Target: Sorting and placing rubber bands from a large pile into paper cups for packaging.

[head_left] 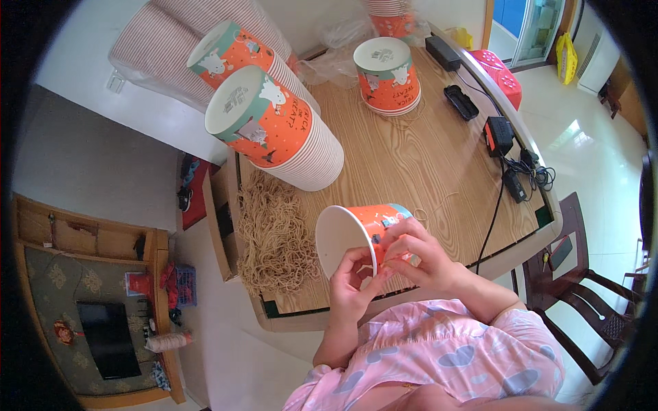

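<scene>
Orange cup (363,222), white inside, tipped; left fingers (353,259) pinch rim (371,241); right fingers (410,244) bunched, grip unclear.

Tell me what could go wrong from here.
The orange cup's rim might crease if squeezed hard where the left hand and right hand meet. Strands in the tangled twine pile could snag if one is pulled. The tall nested cup stack might topple if bumped.
</scene>
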`<state>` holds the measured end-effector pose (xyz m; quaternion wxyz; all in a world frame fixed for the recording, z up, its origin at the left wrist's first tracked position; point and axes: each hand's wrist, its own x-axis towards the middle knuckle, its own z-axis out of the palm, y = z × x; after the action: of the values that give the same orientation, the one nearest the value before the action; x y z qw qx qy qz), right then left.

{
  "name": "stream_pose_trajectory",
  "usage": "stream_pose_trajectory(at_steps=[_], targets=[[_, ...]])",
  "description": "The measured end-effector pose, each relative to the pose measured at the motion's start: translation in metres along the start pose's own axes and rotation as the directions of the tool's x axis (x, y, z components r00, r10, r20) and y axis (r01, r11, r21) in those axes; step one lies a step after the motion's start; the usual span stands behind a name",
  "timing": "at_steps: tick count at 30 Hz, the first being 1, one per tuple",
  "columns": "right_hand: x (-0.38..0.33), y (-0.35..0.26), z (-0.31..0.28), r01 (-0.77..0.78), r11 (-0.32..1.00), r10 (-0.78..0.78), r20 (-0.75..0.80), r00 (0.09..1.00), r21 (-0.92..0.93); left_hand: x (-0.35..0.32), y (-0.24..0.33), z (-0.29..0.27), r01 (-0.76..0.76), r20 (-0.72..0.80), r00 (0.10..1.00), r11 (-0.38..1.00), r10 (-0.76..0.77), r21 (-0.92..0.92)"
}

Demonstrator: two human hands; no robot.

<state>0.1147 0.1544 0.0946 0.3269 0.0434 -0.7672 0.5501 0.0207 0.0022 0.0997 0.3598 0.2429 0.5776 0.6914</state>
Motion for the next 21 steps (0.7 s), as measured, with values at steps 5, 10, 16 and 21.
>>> stream_pose_trajectory(at_steps=[5, 10, 16, 21], targets=[[-0.001, -0.001, -0.005, -0.018, 0.997, 0.014, 0.063, 0.998, 0.069, -0.002, 0.006, 0.006, -0.020, -0.082, 0.996, 0.997, 0.026, 0.073], [-0.009, 0.008, -0.009, -0.157, 0.986, 0.167, -0.211, 0.963, 0.062, -0.001, 0.013, 0.017, -0.249, 0.068, 0.950, 0.612, 0.304, 0.751], [0.012, 0.003, -0.027, -0.251, 0.968, 0.238, -0.316, 0.918, 0.002, -0.006, -0.014, 0.039, -0.447, 0.392, 0.891, 0.292, 0.230, 0.846], [0.044, -0.004, -0.016, -0.376, 0.924, 0.368, 0.099, 0.924, 0.073, -0.005, -0.005, 0.032, -0.504, 0.443, 0.863, 0.333, 0.244, 0.797]])
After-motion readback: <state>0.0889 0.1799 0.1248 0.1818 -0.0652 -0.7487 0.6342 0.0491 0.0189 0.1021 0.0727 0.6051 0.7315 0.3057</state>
